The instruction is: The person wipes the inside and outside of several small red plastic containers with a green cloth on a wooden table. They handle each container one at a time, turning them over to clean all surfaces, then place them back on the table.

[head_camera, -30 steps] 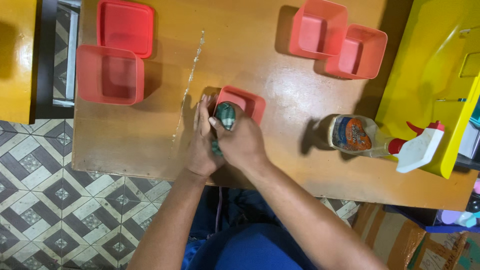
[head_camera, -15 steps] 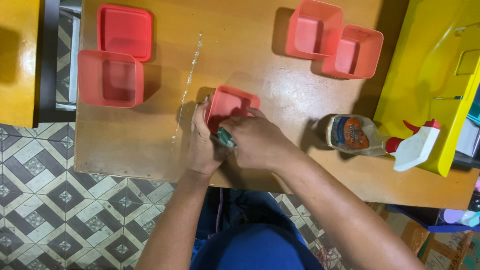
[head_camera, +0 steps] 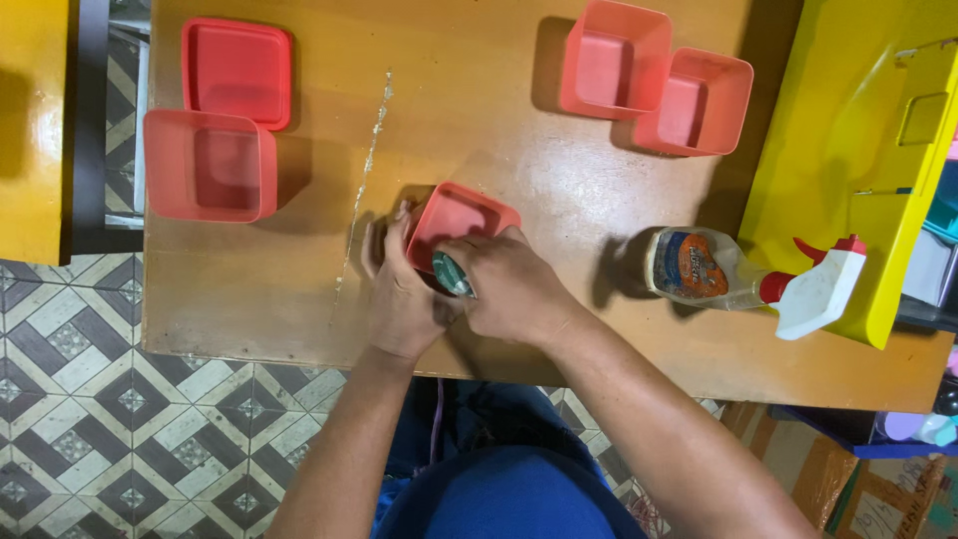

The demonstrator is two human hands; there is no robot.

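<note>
Gripping the near-left side of a red container (head_camera: 461, 215), my left hand (head_camera: 399, 289) steadied it on the wooden table (head_camera: 479, 110). Beside it, my right hand (head_camera: 514, 284) was closed on a green cloth (head_camera: 454, 274), pressed against the container's near rim, between both hands. Across the table I saw 3 more red containers, 1 (head_camera: 205, 165) at the left and 2 (head_camera: 654, 85) at the far right, plus 1 red lid (head_camera: 238, 70). To the right lay 1 spray bottle (head_camera: 743, 279).

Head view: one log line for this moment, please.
left hand: steadies square red plastic container | right hand: presses green cloth on it | wooden table
</note>
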